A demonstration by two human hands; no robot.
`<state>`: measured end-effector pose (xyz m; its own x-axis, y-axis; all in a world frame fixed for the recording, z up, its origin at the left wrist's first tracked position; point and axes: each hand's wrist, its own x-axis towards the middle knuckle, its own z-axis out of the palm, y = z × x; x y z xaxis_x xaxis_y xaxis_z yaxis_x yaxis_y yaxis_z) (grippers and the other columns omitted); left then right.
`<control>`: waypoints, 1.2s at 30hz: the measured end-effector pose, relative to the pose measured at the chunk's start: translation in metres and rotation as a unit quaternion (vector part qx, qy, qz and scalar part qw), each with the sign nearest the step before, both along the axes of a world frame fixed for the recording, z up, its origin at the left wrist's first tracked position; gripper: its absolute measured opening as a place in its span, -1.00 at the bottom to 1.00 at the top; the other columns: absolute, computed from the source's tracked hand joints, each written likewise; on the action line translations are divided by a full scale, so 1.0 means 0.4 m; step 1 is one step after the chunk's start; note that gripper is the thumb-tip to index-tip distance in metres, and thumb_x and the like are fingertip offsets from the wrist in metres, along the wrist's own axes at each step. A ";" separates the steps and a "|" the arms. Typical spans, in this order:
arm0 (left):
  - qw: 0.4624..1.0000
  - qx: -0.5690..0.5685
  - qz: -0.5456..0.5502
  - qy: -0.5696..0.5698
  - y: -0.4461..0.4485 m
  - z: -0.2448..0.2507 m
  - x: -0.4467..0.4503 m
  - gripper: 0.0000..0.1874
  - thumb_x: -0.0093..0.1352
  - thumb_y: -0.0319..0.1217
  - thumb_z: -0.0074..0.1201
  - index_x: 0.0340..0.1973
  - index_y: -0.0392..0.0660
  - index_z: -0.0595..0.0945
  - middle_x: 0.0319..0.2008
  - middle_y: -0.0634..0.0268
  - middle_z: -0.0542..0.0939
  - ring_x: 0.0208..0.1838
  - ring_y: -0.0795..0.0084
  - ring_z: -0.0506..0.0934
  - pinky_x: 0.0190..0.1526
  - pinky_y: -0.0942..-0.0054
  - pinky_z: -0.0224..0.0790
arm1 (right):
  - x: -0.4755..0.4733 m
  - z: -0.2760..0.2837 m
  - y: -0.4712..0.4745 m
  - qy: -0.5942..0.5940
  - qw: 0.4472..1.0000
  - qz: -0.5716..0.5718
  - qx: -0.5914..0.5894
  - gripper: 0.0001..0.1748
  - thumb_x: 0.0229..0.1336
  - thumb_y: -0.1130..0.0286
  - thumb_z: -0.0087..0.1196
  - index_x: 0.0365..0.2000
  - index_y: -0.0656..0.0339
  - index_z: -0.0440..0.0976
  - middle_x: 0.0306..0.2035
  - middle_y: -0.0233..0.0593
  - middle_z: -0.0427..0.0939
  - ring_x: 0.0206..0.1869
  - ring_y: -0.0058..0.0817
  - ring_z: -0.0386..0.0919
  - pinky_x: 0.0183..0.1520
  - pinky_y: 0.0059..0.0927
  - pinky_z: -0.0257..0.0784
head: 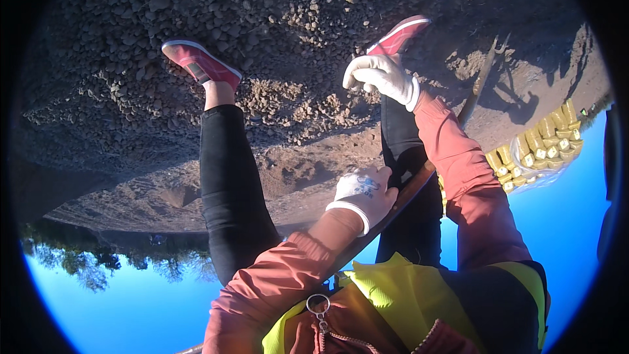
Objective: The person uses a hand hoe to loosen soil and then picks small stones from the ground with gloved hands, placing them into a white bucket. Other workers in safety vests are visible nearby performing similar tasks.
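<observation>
My left hand (362,196), in a white knit glove with a blue print on its back, has curled fingers. Its thumb side lies against the brown shaft (415,182) slanting past my right leg. My palm is hidden, so whether it grips the shaft is unclear. Further out, my right hand (381,77), also gloved in white, hangs in front of my right shoe (400,34). Its fingers are bent inward, and nothing shows between them. Beyond my right forearm a long-handled tool (479,81) ends in prongs near the ground; my arm hides whether this is the same shaft.
Loose stones (236,19) and clods of soil (314,113) lie around my feet. My left shoe (196,59) stands on the stones. Yellow bags (545,142), partly wrapped in clear plastic, are stacked at the right. Trees (88,260) appear upside down at lower left.
</observation>
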<state>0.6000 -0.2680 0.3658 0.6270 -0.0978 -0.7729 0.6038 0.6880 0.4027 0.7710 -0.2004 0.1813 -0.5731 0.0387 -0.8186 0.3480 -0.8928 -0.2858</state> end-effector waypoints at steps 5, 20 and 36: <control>1.000 -0.004 -0.019 -0.002 0.007 -0.005 0.001 -0.47 0.51 -0.09 0.05 0.27 -0.14 0.55 0.11 -0.08 0.67 0.21 -0.12 0.62 0.25 0.00 0.47 | -0.029 -0.046 -0.044 0.058 0.969 0.076 0.228 -0.68 0.14 0.68 0.00 -0.16 0.29 0.67 -0.16 -0.27 0.71 -0.03 -0.44 0.69 0.01 -0.40 0.58; 0.998 -0.025 -0.025 0.053 -0.041 -0.020 -0.037 -0.43 0.40 -0.14 0.18 0.09 -0.41 0.56 -0.06 -0.29 0.69 0.06 -0.24 0.68 0.16 0.00 0.54 | -0.205 -0.408 -0.497 -0.525 0.846 0.071 0.064 -0.61 0.09 0.11 0.35 -0.09 0.03 0.76 -0.16 -0.11 0.79 -0.10 -0.08 0.75 -0.01 -0.18 0.60; 0.999 0.036 -0.005 0.014 -0.021 -0.007 -0.071 -0.51 0.49 -0.13 0.03 0.15 -0.26 0.55 -0.01 -0.12 0.65 0.06 -0.14 0.63 0.12 -0.03 0.50 | -0.151 -0.392 -0.455 -0.268 0.943 0.074 0.181 -0.89 0.18 0.40 0.08 -0.31 0.10 0.59 -0.41 -0.29 0.63 -0.29 -0.45 0.61 -0.14 -0.36 0.47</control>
<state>0.5718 -0.2763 0.3631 0.6036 -0.0476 -0.7959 0.6224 0.6520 0.4330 0.7106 -0.3824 0.0247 -0.1014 0.3239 -0.9406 0.6419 -0.7010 -0.3106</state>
